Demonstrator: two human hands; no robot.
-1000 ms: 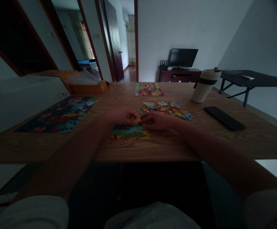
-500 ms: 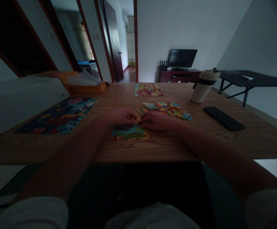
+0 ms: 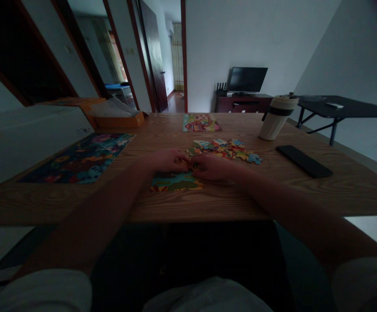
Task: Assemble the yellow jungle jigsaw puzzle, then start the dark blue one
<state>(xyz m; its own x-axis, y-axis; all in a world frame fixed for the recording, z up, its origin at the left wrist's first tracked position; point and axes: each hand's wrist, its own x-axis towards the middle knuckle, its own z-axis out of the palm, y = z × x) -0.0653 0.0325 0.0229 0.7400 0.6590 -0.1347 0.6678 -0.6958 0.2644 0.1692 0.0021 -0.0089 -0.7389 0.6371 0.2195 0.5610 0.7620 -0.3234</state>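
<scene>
Both hands at the far side of the puzzle (image 3: 177, 186) — a fitting step, it seems.
The puzzle lies flat on the tabletop (image 3: 227, 203), just short of the loose pieces (image 3: 235, 152). Left hand (image 3: 169, 160) and right hand (image 3: 211, 167) curl, fingertips nearly meeting; whether either grips a piece, I cannot tell. The next move probably calls for small, level fingertip pressure — without shifting the near part.

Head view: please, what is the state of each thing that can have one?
Near puzzle, near rows joined, far edge covered.
Loose pieces, heaped.
Bottle, standing, lid on.
Television, screen dark.
Door, open.
Orange box, open, clear plastic inside.
Dark picture sheet, flat.
Far picture sheet, flat.
Black slab, flat.
</scene>
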